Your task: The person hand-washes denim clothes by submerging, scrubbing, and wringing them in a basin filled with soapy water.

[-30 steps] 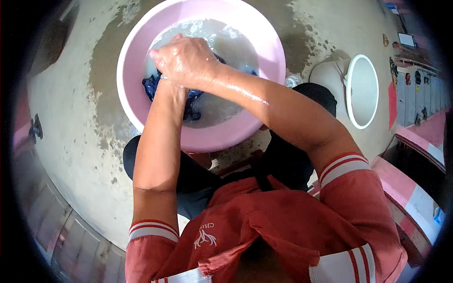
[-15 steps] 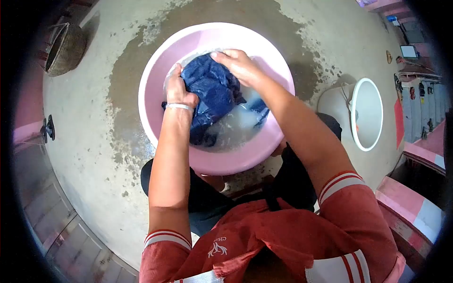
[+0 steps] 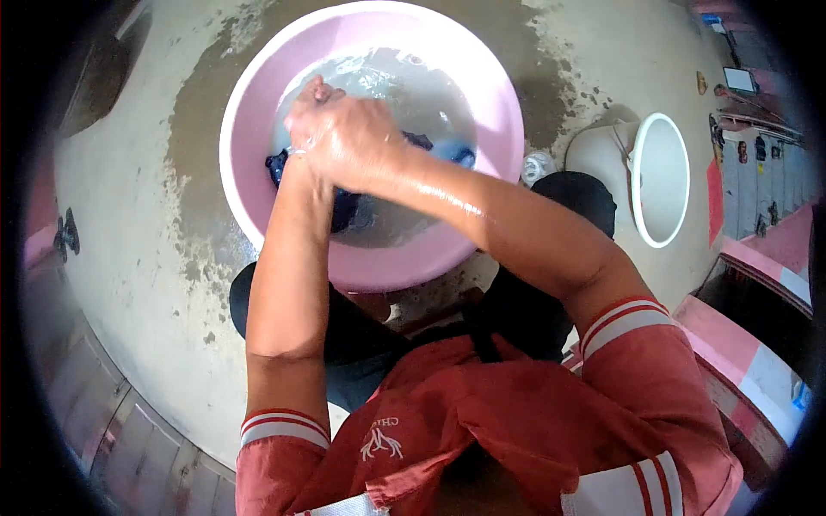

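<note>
Over the left part of a pink basin (image 3: 379, 268) of cloudy water, both hands are pressed together. My right hand (image 3: 357, 138) lies on top, its fingers curled and wet. Beneath and to its left is my left hand (image 3: 303, 116), closed and partly covered by the right one. Dark blue cloth (image 3: 346, 209) shows below and beside the hands, partly under water, and a bluer piece (image 3: 463, 156) floats near the basin's right side. Whatever part of the cloth lies between the palms is hidden.
A white bucket (image 3: 661, 181) stands right of the basin on the partly wet floor (image 3: 194, 172). Between them is a small clear object (image 3: 538, 165). A basket (image 3: 99, 77) is at the upper left, and dark footwear (image 3: 66, 235) lies at the far left.
Half a second ago the hands were apart, holding the blue cloth up between them. Now they are together, with the cloth lower and mostly hidden. The view has also shifted.
</note>
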### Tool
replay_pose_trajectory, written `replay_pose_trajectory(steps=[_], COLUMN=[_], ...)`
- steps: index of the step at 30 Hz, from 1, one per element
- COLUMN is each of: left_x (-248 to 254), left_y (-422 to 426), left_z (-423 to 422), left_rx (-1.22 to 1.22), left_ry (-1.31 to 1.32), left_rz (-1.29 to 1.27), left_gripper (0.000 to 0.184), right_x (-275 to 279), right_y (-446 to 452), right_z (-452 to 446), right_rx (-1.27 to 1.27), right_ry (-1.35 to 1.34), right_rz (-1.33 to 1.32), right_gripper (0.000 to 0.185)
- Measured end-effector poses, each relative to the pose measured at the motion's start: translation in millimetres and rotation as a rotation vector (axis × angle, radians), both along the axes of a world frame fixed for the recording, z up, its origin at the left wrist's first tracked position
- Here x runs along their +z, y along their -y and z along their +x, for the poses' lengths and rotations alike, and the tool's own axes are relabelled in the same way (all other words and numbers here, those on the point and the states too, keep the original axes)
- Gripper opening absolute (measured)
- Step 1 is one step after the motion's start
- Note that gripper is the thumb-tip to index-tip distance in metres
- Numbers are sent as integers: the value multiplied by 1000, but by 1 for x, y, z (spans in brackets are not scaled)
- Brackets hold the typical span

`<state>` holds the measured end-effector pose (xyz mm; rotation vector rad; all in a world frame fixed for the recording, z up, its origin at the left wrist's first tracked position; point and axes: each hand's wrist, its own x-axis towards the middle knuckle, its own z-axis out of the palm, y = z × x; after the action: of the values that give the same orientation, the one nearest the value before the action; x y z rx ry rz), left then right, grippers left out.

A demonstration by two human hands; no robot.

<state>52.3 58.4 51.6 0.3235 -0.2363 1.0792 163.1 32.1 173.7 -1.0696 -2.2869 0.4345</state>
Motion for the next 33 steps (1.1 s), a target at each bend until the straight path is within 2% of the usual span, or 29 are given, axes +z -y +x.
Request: replay_pose_trajectory(steps=[2, 3, 4, 6, 7, 8, 9, 10, 12, 13, 14, 17, 18, 20, 21, 22, 24, 25, 27, 28, 29, 30, 31, 32, 33], left_x=[93, 113, 117, 96, 39, -11, 5, 44, 107, 109, 116, 108, 101, 79, 73, 79, 92, 97, 111, 112, 127, 137, 134, 132, 133], left_y=[20, 24, 24, 23, 12, 2, 5, 13, 24, 21, 18, 5, 2, -5, -7, -8, -2, 1, 13, 19, 21, 21, 16, 10, 4], left_z=[45, 62, 69, 57, 26, 3, 10, 27, 54, 48, 46, 21, 13, 5, 3, 0, -2, 1, 11, 15, 16, 10, -8, -26, -32], left_rx=[604, 547, 551, 496, 193, -97, -94, 82, 441, 254, 278, 291, 302, 491, 529, 538, 405, 371, 340, 320, 360, 438, 427, 428, 565], left_ry=[-775, -922, -1037, -785, -437, -78, -78, -335, -848, -746, -899, -668, -668, -714, -672, -669, -767, -799, -1185, -1363, -1345, -1213, -1090, -964, -813], left_rz=[-848, -830, -963, -902, -440, 22, 21, -255, -783, -846, -926, -918, -906, -1016, -1073, -1066, -879, -663, -298, -146, -163, -248, -359, -470, -642], left_gripper=[26, 28, 31, 34, 36, 38, 38, 36, 32, 33, 34, 32, 32, 36, 36, 36, 38, 41, 46, 51, 59, 48, 39, 31, 20], right_x=[-13, -3, -6, -20, 0, 15, 17, 17, -27, -16, -20, -32, -34, -36, -35, -29, -17, -17, -20, -18, -16, -15, -18, -19, -56], right_y=[-33, -50, -55, -37, -22, -9, -11, -10, -48, -64, -68, -89, -91, -89, -85, -83, -77, -83, -99, -99, -96, -92, -86, -80, -69], right_z=[10, 18, 22, 24, 12, 5, 2, 3, 30, 35, 39, 42, 43, 43, 42, 43, 40, 40, 45, 52, 59, 64, 70, 69, 69], right_rx=[-136, -313, -314, -177, -21, 119, 91, 50, -76, -293, -300, -278, -271, -237, -146, 3, 39, 37, -118, -129, -41, 51, 225, 351, 440], right_ry=[180, 290, 249, -80, 113, 97, 121, 145, 29, 225, 221, 37, 32, -305, -351, -285, -438, -438, -497, -497, -407, -325, -119, 323, 529], right_rz=[-287, -553, -421, -244, -110, -221, -234, -250, 52, -443, -432, -696, -683, -961, -1068, -1137, -1020, -1006, -1051, -1041, -1088, -1136, -1122, -1011, -791], right_gripper=[21, 25, 29, 28, 21, 17, 17, 17, 25, 42, 42, 63, 63, 72, 75, 65, 59, 59, 48, 48, 50, 52, 55, 53, 45])
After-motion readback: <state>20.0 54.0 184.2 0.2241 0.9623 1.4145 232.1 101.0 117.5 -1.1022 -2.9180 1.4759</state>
